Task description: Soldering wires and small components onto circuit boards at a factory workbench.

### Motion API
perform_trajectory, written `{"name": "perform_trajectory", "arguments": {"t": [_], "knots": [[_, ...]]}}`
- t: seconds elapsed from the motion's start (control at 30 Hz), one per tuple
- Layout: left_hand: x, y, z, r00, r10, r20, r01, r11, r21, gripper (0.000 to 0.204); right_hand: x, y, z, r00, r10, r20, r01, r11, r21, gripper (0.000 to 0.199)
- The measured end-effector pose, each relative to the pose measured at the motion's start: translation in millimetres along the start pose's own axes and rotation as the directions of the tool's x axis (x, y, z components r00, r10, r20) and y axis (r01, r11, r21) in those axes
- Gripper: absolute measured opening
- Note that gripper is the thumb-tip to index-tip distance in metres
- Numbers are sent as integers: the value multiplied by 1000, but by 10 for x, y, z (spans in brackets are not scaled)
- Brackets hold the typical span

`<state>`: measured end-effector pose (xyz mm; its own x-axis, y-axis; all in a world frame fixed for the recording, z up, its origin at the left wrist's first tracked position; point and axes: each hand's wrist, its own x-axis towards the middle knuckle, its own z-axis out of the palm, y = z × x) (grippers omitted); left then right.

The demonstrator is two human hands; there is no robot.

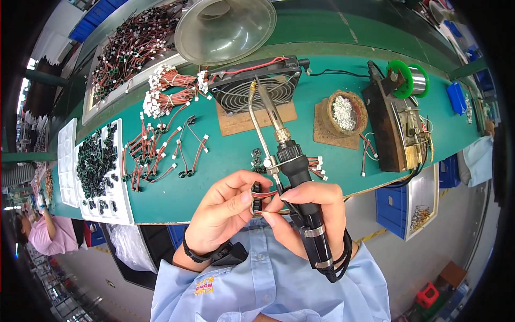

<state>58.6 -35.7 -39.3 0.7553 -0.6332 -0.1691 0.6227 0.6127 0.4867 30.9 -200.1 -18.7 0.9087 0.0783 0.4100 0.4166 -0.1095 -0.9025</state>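
Between the thumb and fingers of my left hand (224, 209) is a small black connector block (257, 197), held close to my chest. Red and dark wires (266, 195) run from it toward my right hand (316, 206). That hand is closed around a black soldering iron (295, 163) with a thin metal feed tube (258, 123) clamped alongside, its tip pointing up and away from me. My right fingertips also meet the wires by the block; how firmly they pinch them is hard to see. Just beyond lie several black parts (257, 160) and white-ended wires (317, 165).
A fan (257, 88) stands behind the iron's tip, under a clear funnel hood (225, 29). To its right are a round pot (360, 110), a solder spool (413, 79) and a dark station box (394, 126). Wire bundles (169, 88) and a white tray (120, 206) lie left.
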Motion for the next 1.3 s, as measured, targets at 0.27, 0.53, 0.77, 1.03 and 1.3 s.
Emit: {"name": "perform_trajectory", "arguments": {"t": [0.27, 0.53, 0.77, 1.03, 1.3], "knots": [[5, -11, -15, 1000, 6, -11, -6, 1000, 8, 26, -15, 39, 6, 1000, 17, 5, -18, 1000, 17, 46], [5, -22, -5, 998, 47, -43, -45, 997, 56, 26, -31, 81, 28, 996, 60, -61, -53, 993, 104, 41], [-17, -25, -41, 995, 67, -68, -58, 992, 116, 26, -35, 93, 24, 990, 105, -94, -90, 984, 156, 40], [-6, -27, -17, 994, 77, -72, -66, 986, 151, 26, 5, 55, -20, 993, 111, -49, -103, 986, 129, 40], [-13, -9, 37, 990, 103, -99, -74, 962, 264, 25, 45, 83, -92, 997, 56, 47, -58, 997, 53, 42]]}}
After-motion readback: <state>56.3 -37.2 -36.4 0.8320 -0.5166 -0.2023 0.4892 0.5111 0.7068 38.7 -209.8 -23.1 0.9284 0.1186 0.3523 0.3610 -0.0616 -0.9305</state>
